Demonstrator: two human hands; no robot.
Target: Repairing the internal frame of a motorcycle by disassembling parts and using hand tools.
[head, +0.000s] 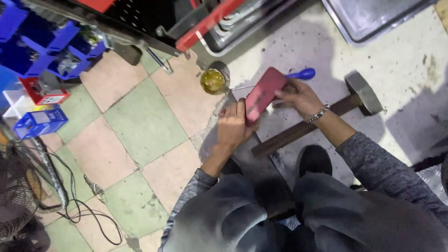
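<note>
Person crouched on the floor, seen from above; grey sleeves and grey trousers fill the lower frame. Left hand (232,125) closed around the lower end of a flat red rectangular piece (264,94), thumb laid up along its near edge. Right hand (297,96), bracelet at the wrist, grips the upper end of the same piece, fingers curled over its far side. The red piece is held tilted, raised off the floor between both hands, just above a grey concrete slab (396,60). Just beyond it sits a small round tin (213,80) of yellowish grease or paste, on the seam where tile meets concrete. A screwdriver with a blue handle (301,74) lies behind the red piece, its thin shaft running toward the tin; whether the tip touches the tin, cannot tell. A sledgehammer (361,93) lies on the concrete right of the hands, its long brown handle passing under the right wrist toward the knees. Floor to the left is pink and green checked tile (140,121), with black cables (79,205) trailing over it. Blue storage bins (42,46) stand far left, a fan grille (16,196) in the lower left corner.
</note>
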